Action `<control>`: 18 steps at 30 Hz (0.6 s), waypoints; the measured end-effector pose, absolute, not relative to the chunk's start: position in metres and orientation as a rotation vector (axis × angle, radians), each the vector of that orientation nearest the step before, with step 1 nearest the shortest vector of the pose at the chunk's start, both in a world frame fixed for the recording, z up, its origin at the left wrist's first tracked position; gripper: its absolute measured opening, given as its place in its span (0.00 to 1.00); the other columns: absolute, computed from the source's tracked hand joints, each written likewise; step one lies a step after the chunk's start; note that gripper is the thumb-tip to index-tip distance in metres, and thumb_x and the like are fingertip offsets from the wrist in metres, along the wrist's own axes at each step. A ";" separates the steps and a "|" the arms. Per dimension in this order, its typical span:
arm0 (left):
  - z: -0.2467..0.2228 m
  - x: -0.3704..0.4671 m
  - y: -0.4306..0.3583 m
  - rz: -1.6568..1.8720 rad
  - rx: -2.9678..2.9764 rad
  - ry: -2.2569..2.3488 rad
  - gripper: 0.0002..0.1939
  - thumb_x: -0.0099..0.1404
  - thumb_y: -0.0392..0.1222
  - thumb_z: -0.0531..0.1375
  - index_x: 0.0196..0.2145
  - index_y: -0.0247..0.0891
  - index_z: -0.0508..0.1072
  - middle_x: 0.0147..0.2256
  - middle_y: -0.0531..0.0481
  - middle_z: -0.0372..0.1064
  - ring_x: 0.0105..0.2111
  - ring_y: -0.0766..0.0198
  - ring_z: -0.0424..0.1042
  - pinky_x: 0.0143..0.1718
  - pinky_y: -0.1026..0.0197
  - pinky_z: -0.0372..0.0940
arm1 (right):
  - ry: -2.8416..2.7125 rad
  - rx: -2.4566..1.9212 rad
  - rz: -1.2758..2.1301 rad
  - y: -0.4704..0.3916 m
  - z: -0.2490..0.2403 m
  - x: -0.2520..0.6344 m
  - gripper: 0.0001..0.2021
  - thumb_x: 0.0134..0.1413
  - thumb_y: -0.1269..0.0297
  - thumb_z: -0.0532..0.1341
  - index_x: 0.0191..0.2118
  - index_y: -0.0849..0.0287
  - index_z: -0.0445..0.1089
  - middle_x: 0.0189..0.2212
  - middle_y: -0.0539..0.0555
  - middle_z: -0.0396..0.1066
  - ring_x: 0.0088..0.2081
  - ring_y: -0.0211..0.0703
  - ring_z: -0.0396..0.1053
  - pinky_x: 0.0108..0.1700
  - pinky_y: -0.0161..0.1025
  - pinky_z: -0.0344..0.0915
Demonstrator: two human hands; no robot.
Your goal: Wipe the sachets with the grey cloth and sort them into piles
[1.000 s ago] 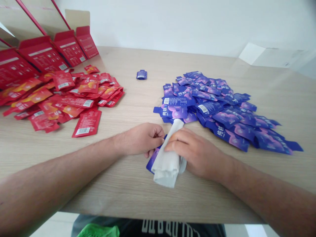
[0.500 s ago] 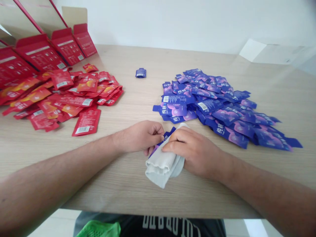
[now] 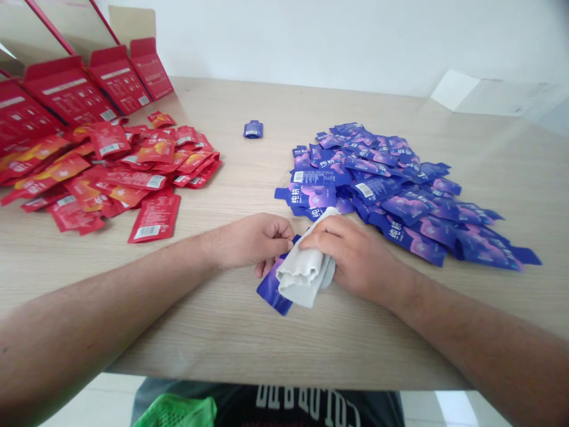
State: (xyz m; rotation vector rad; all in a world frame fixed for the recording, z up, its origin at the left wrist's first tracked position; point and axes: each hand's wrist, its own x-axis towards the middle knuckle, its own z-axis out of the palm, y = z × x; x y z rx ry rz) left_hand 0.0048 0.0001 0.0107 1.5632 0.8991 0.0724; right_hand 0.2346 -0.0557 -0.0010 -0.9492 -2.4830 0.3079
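My left hand (image 3: 262,242) pinches the upper edge of a blue-purple sachet (image 3: 274,292) just above the tabletop. A folded white cloth (image 3: 303,270) with a ribbed edge is gripped in my right hand (image 3: 355,255). The cloth lies over part of the sachet and hides its right side. Just beyond both hands is a heap of the same blue-purple sachets (image 3: 377,172), many with pink shapes and white lettering.
A pile of red-orange sachets (image 3: 133,166) lies on the left, in front of open red cartons (image 3: 71,95). One small blue sachet (image 3: 253,129) lies apart at the back of the wooden table (image 3: 222,332). A white box-like object (image 3: 480,93) stands at the back right.
My right hand and the cloth have moved up and slightly right along the sachet, so its lower end now shows. My left hand keeps its pinch at almost the same place.
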 end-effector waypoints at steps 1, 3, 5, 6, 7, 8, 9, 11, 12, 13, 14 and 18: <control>0.011 0.005 0.000 0.077 1.563 0.899 0.07 0.68 0.44 0.57 0.35 0.39 0.68 0.22 0.58 0.68 0.19 0.69 0.70 0.18 0.69 0.66 | -2.474 -0.951 0.311 -0.057 -0.001 0.233 0.10 0.64 0.71 0.60 0.49 0.60 0.73 0.43 0.59 0.71 0.46 0.50 0.68 0.50 0.48 0.67; 0.010 0.004 0.000 0.094 1.578 0.896 0.07 0.68 0.44 0.58 0.35 0.39 0.68 0.21 0.59 0.67 0.18 0.70 0.69 0.18 0.70 0.65 | -2.526 -0.864 0.343 -0.066 0.001 0.226 0.10 0.65 0.70 0.59 0.49 0.60 0.74 0.43 0.59 0.71 0.46 0.49 0.67 0.49 0.48 0.67; 0.010 0.003 0.000 0.106 1.602 0.879 0.06 0.68 0.43 0.58 0.35 0.39 0.68 0.22 0.60 0.66 0.18 0.71 0.68 0.18 0.70 0.64 | -2.618 -0.718 0.368 -0.076 0.004 0.219 0.10 0.68 0.69 0.57 0.48 0.58 0.74 0.42 0.57 0.72 0.46 0.48 0.67 0.49 0.46 0.67; 0.010 0.002 0.000 0.107 1.612 0.869 0.06 0.68 0.43 0.58 0.35 0.38 0.68 0.22 0.60 0.65 0.17 0.71 0.68 0.18 0.70 0.64 | -2.651 -0.673 0.376 -0.079 0.005 0.217 0.10 0.69 0.68 0.56 0.48 0.58 0.74 0.42 0.56 0.72 0.46 0.48 0.67 0.50 0.46 0.67; 0.009 0.002 0.000 0.103 1.617 0.864 0.06 0.68 0.42 0.58 0.35 0.38 0.68 0.22 0.60 0.66 0.17 0.71 0.68 0.18 0.70 0.64 | -2.660 -0.660 0.382 -0.079 0.005 0.217 0.10 0.69 0.67 0.56 0.48 0.57 0.74 0.43 0.56 0.72 0.46 0.47 0.67 0.50 0.46 0.67; 0.009 0.002 0.000 0.100 1.615 0.866 0.05 0.68 0.42 0.58 0.35 0.38 0.68 0.21 0.60 0.66 0.17 0.71 0.68 0.18 0.70 0.64 | -2.645 -0.688 0.393 -0.078 0.004 0.218 0.10 0.69 0.67 0.56 0.48 0.58 0.74 0.43 0.57 0.72 0.47 0.47 0.67 0.50 0.46 0.67; 0.009 0.002 0.000 0.099 1.608 0.874 0.05 0.68 0.42 0.57 0.36 0.38 0.68 0.21 0.59 0.66 0.17 0.71 0.68 0.18 0.70 0.64 | -2.605 -0.751 0.399 -0.075 0.003 0.220 0.10 0.68 0.68 0.57 0.49 0.59 0.74 0.44 0.57 0.71 0.47 0.48 0.67 0.50 0.46 0.67; 0.008 0.003 0.000 0.100 1.586 0.893 0.05 0.68 0.42 0.57 0.36 0.39 0.67 0.21 0.59 0.67 0.17 0.69 0.69 0.18 0.69 0.64 | -2.492 -0.900 0.406 -0.067 0.001 0.225 0.11 0.65 0.73 0.58 0.50 0.62 0.72 0.45 0.59 0.71 0.47 0.49 0.67 0.51 0.48 0.67; 0.008 0.003 0.000 0.103 1.577 0.899 0.05 0.68 0.43 0.57 0.36 0.39 0.67 0.22 0.59 0.68 0.17 0.69 0.70 0.19 0.69 0.65 | -2.448 -0.947 0.396 -0.064 -0.001 0.227 0.11 0.64 0.74 0.59 0.49 0.63 0.72 0.45 0.60 0.70 0.47 0.50 0.67 0.51 0.49 0.67; 0.008 0.004 -0.001 0.108 1.573 0.904 0.05 0.68 0.43 0.57 0.36 0.39 0.67 0.22 0.58 0.68 0.18 0.69 0.70 0.19 0.69 0.65 | -2.427 -0.964 0.387 -0.063 -0.001 0.227 0.11 0.63 0.74 0.59 0.49 0.63 0.72 0.45 0.60 0.70 0.48 0.50 0.67 0.51 0.49 0.67; 0.008 0.004 -0.001 0.112 1.575 0.910 0.05 0.68 0.43 0.57 0.36 0.39 0.67 0.22 0.58 0.68 0.18 0.68 0.70 0.19 0.69 0.64 | -2.428 -0.955 0.376 -0.063 -0.002 0.226 0.11 0.64 0.73 0.59 0.49 0.62 0.72 0.44 0.60 0.70 0.48 0.50 0.67 0.51 0.50 0.67; 0.009 0.006 -0.002 0.116 1.614 0.934 0.05 0.67 0.42 0.57 0.35 0.39 0.68 0.21 0.59 0.67 0.17 0.69 0.69 0.18 0.69 0.63 | -2.521 -0.795 0.333 -0.072 -0.001 0.217 0.12 0.68 0.69 0.56 0.52 0.61 0.72 0.44 0.59 0.71 0.47 0.50 0.66 0.51 0.49 0.67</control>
